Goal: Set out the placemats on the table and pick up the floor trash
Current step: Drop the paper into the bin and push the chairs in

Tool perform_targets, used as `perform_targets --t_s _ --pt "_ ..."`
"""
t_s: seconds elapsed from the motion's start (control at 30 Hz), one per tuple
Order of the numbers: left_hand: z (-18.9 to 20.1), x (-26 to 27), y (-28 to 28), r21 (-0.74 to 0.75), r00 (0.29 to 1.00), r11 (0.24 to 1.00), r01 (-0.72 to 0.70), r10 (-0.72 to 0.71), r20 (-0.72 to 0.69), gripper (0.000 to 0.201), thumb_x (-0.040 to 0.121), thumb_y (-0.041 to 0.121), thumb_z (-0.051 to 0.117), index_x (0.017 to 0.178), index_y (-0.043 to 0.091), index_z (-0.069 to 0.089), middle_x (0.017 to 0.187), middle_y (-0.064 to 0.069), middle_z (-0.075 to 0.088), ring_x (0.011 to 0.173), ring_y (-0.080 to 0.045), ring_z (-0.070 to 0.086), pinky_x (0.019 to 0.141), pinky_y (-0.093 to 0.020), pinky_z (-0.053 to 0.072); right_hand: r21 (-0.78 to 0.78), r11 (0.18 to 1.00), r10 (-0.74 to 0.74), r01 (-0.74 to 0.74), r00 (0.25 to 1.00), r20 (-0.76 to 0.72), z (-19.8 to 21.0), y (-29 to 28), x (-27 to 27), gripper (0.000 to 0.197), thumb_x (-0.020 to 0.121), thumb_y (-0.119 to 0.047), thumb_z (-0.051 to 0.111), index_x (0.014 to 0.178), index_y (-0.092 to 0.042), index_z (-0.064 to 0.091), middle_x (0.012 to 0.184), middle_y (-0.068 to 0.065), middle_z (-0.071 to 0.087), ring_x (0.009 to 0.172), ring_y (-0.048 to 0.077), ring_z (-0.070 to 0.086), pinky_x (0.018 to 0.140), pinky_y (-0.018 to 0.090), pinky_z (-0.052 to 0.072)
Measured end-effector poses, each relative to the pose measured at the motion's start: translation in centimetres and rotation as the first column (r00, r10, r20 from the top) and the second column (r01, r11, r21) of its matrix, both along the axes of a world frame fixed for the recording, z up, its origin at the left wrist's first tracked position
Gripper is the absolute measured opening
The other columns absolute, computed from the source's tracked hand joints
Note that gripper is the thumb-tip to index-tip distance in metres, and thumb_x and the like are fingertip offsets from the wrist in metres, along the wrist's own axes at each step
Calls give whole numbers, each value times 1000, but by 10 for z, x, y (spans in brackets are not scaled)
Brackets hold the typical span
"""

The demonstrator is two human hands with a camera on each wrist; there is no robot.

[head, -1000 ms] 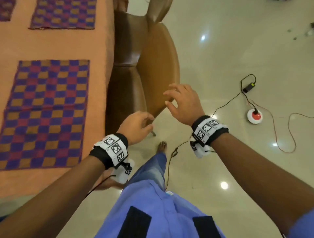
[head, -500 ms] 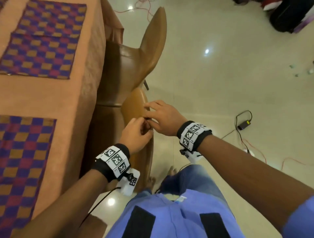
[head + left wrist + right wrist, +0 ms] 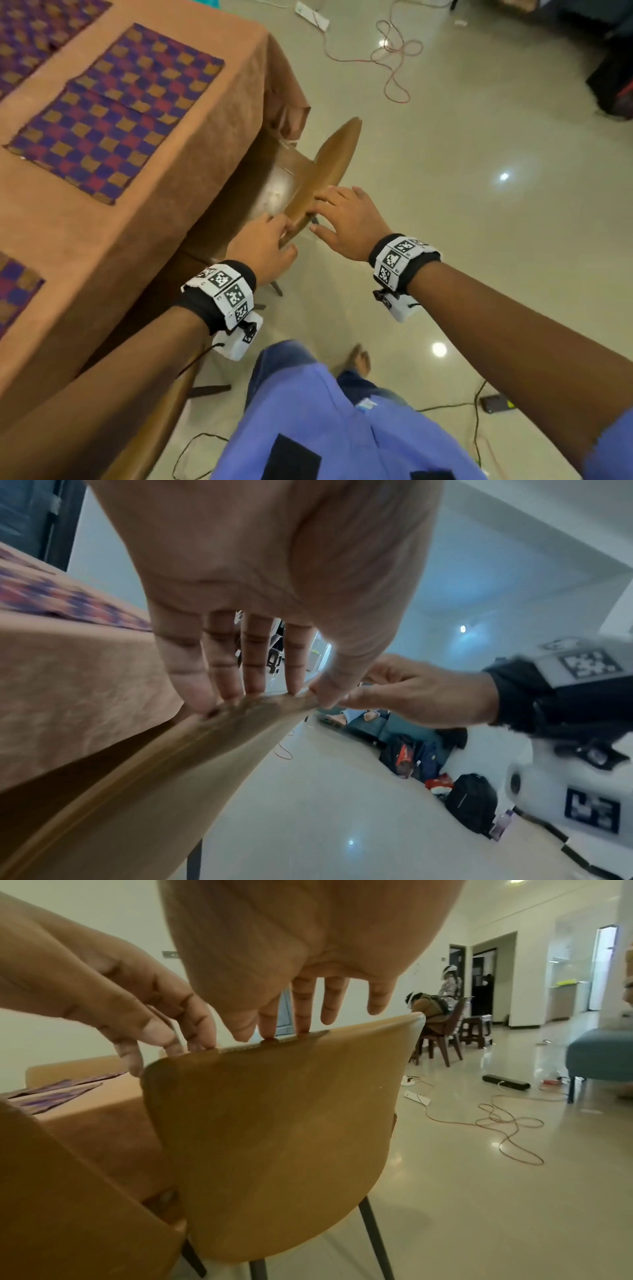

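Note:
Checked purple, red and gold placemats lie flat on the brown-clothed table (image 3: 205, 212): one near the corner (image 3: 113, 113), one at the far left (image 3: 30, 37), one at the near left edge (image 3: 13, 291). A tan chair (image 3: 325, 171) stands at the table's side. My left hand (image 3: 274, 233) grips the top edge of its back, fingers over the rim (image 3: 240, 685). Just right of it, my right hand (image 3: 342, 216) rests straight fingertips (image 3: 301, 1026) on the same edge, thumb spread away. Neither hand holds anything else.
A second tan chair (image 3: 68, 1191) stands close at my left. Orange cable loops (image 3: 394, 61), a power strip (image 3: 311, 15) and a black adapter (image 3: 495, 403) lie on the glossy floor. Dark bags (image 3: 613, 82) sit far right; a blue sofa (image 3: 599, 1056) beyond.
A second ago both hands hung in the air beside the chair. They have come together onto the top edge of the chair back, and my view has shifted along the table toward its corner.

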State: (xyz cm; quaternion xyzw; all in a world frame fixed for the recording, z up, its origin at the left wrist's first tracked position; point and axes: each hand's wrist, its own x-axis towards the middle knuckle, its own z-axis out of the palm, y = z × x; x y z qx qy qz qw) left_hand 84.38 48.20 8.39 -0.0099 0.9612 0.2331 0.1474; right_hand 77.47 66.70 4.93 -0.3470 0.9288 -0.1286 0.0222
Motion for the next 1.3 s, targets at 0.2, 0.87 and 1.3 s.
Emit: perform_targets --t_s 0.2,0.87,1.3 --pt "-5 -79 47 -49 993 996 -81 85 85 13 81 35 62 85 28 52 94 1 52 81 -22 56 77 -39 51 -62 995 84 -77 988 130 0 35 -100 33 81 -27 61 114 -28 66 131 6 57 121 29 50 94 52 46" --pt "-34 -438 29 238 911 898 -371 301 282 16 86 39 65 94 27 58 96 2 66 88 -15 62 83 -37 53 148 894 298 -423 808 508 -6 19 -483 25 90 -26 53 109 -30 69 103 -7 70 94 16 62 76 27 43" --pt "-41 -532 -30 193 320 309 -931 947 27 15 81 24 69 93 17 65 103 -5 62 99 -21 58 86 -30 43 35 668 649 -743 605 461 -9 -142 -695 26 87 -26 54 108 -27 70 103 -1 71 98 21 62 83 38 50"
